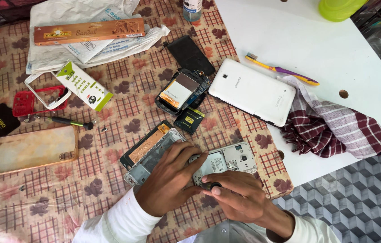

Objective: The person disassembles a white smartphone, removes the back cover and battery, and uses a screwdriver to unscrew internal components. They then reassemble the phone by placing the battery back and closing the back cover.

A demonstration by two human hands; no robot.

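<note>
An opened phone body (226, 159) lies near the table's front edge with its inner boards exposed. My left hand (170, 177) presses down on its left end, fingers spread over it. My right hand (237, 195) pinches a small dark screwdriver handle (212, 185) upright over the phone's lower edge. Just left of the phone lie a grey metal frame (147, 164) and a dark screen panel (143, 144), partly under my left hand.
A white tablet (252, 91), another opened phone (179, 92), a black panel (190, 54), a toothbrush (282, 69), a checked cloth (334, 128), a clear phone case (33, 148), a red frame (31, 101), a green-handled screwdriver (69, 121), boxes and loose screws on the patterned tablecloth (109, 180).
</note>
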